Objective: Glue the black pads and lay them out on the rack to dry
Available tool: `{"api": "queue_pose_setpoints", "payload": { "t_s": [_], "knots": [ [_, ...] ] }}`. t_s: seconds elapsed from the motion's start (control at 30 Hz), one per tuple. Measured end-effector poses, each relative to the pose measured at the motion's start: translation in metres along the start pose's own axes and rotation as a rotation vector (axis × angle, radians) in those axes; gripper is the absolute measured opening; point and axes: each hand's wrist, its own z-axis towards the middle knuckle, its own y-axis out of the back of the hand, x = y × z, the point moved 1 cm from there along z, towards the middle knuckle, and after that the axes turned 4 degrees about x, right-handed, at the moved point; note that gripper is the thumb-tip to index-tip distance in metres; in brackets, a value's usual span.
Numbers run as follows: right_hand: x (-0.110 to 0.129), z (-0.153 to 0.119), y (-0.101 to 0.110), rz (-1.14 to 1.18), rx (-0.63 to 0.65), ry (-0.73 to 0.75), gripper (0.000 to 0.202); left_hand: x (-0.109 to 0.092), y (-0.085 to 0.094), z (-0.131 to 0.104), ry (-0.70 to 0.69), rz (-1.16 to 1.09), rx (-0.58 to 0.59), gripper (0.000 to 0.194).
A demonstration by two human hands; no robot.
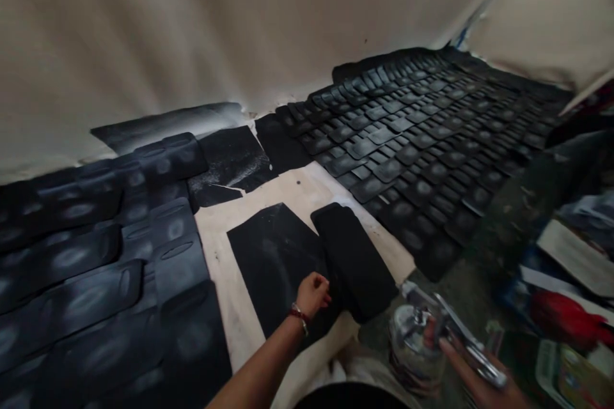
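- A pale, smooth covering [215, 25] rises across the back and turns a corner at the far right.
- Rows of dark overlapping panels [381, 134] spread over the right side, many with a greyish patch at the middle.
- More dark panels [77, 262] lie overlapping on the left, with cloudy pale spots.
- Between these two groups lies a pale sheet [215, 255], bare around its edges.
- On it rests a flat black piece [268, 255], just in front of the person, faintly streaked.
- A black rounded panel [357, 255] lies at its right, their edges meeting or nearly so.
- A metal spray gun [463, 335] with a round cup [415, 351] is at the lower right, its nozzle end near the panel's near corner.
- The right hand [467, 370] is wrapped around the spray gun's handle.
- The left hand [313, 295] is over the flat black piece, fingers curled inward; I cannot tell whether it touches or pinches anything.
- A reddish bracelet [299, 314] circles the left wrist.
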Motion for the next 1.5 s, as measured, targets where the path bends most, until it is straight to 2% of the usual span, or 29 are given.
{"api": "queue_pose_setpoints", "payload": {
  "t_s": [0.03, 0.1, 0.17, 0.23, 0.37, 0.47, 0.57, 0.63, 0.7, 0.8, 0.93, 1.07, 1.3, 1.5],
  "knots": [
    [-0.006, -0.001, 0.004, 0.065, 0.059, -0.029, 0.037, 0.004, -0.026, -0.007, 0.014, 0.054, -0.04, 0.021],
    [-0.013, -0.001, 0.007, 0.139, 0.174, -0.057, 0.037, 0.009, -0.064, -0.014, 0.033, 0.18, -0.149, 0.029],
    [-0.016, -0.002, 0.01, 0.176, 0.257, -0.032, 0.036, 0.01, -0.085, -0.016, 0.051, 0.268, -0.208, 0.033],
    [-0.018, -0.004, 0.015, 0.193, 0.308, 0.01, 0.035, 0.01, -0.093, -0.017, 0.088, 0.29, -0.216, 0.029],
    [-0.028, -0.008, 0.028, 0.189, 0.365, 0.058, 0.035, 0.011, -0.091, -0.027, 0.134, 0.211, -0.221, 0.014],
    [-0.037, -0.009, 0.035, 0.182, 0.377, 0.052, 0.037, 0.015, -0.093, -0.039, 0.095, 0.225, -0.242, 0.025],
    [-0.042, -0.008, 0.037, 0.188, 0.385, 0.042, 0.038, 0.017, -0.105, -0.045, 0.106, 0.275, -0.175, 0.033],
    [-0.041, -0.008, 0.038, 0.198, 0.397, 0.034, 0.04, 0.017, -0.113, -0.047, 0.16, 0.181, -0.115, 0.028],
    [-0.04, -0.009, 0.038, 0.206, 0.391, 0.026, 0.042, 0.014, -0.118, -0.048, 0.199, -0.006, -0.09, 0.022],
    [-0.038, -0.011, 0.04, 0.213, 0.38, 0.036, 0.042, 0.011, -0.116, -0.052, 0.176, -0.23, -0.108, 0.016],
    [-0.042, -0.013, 0.041, 0.21, 0.382, 0.042, 0.043, 0.013, -0.111, -0.057, 0.146, -0.343, -0.099, 0.015],
    [-0.044, -0.014, 0.039, 0.228, 0.361, -0.002, 0.047, 0.015, -0.112, -0.057, 0.132, -0.364, -0.102, 0.016],
    [-0.049, -0.014, 0.045, 0.195, 0.279, 0.015, 0.041, 0.012, -0.113, -0.059, 0.13, -0.366, -0.101, 0.013],
    [-0.058, -0.018, 0.051, 0.17, 0.366, -0.027, 0.048, 0.013, -0.114, -0.059, 0.123, -0.387, -0.106, 0.011]
  ]
}}
